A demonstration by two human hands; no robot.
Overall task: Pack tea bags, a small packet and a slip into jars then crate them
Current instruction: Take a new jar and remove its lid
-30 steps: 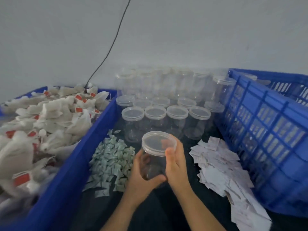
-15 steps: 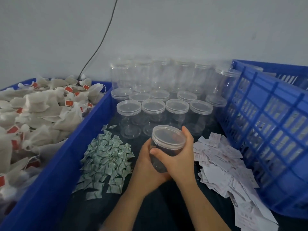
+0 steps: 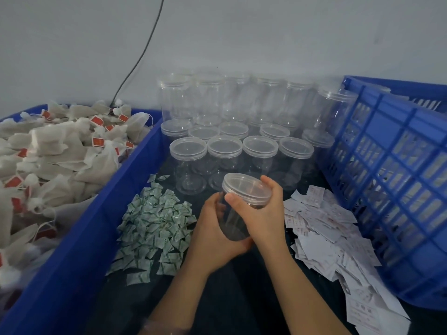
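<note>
A clear plastic jar (image 3: 233,223) with a clear lid (image 3: 245,187) is held above the dark table, tilted slightly. My left hand (image 3: 212,235) grips the jar's body from the left and below. My right hand (image 3: 263,213) wraps its fingers round the lid's rim. The jar looks empty. Tea bags (image 3: 55,151) with red tags fill the blue bin on the left. Small green-and-white packets (image 3: 154,226) lie in a heap left of my hands. White paper slips (image 3: 331,235) lie spread on the right.
Several lidded empty jars (image 3: 225,151) stand in rows behind my hands, with taller stacks against the wall. A blue lattice crate (image 3: 396,180) stands at the right. The tea-bag bin's blue wall (image 3: 96,228) borders the left. A dark cable (image 3: 142,52) runs down the wall.
Both hands have carried the jar a little farther from me and to the right, and my right hand has shifted from the jar's side up onto the lid's rim.
</note>
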